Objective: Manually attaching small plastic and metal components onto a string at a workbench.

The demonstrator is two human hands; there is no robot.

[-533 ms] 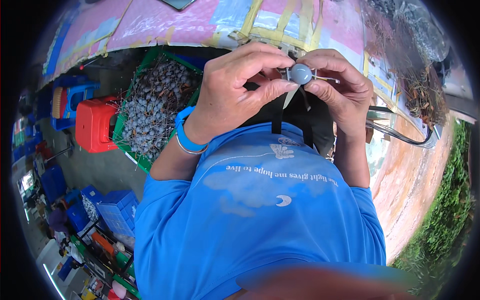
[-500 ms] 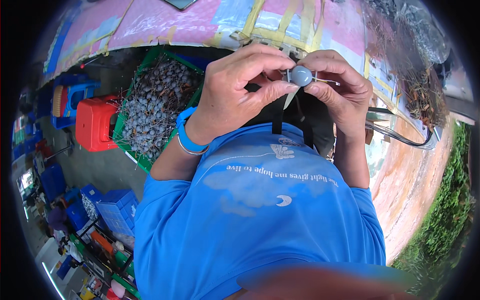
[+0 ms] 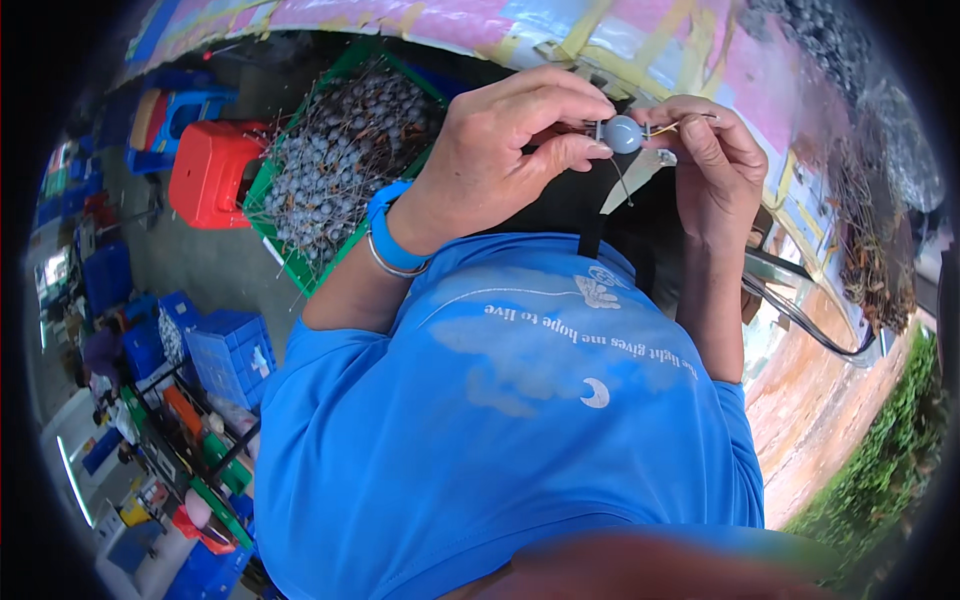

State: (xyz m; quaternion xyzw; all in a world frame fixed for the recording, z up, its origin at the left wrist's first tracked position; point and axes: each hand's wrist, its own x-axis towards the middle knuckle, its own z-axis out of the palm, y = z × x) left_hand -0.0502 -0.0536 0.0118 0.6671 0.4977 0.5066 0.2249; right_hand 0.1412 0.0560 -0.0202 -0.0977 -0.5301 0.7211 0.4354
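My left hand pinches the left end of a small glossy grey-blue ball-shaped part, thumb below and fingers above. Short metal tabs stick out on both sides of the ball. A thin yellowish wire runs from its right side to my right hand, whose thumb and fingers are closed on it. Another thin dark lead hangs down beneath the ball. Under the hands, a pale flat pointed piece juts out from the bench edge.
A green crate full of similar balls with wire leads stands left of my arm. Beyond it are a red stool and a blue crate. The taped bench top lies ahead, with wire bundles at right.
My right thumb and fingers have drawn away from the ball along the wire, leaving more of it showing. The dark hanging lead has come into sight. The view has shifted slightly.
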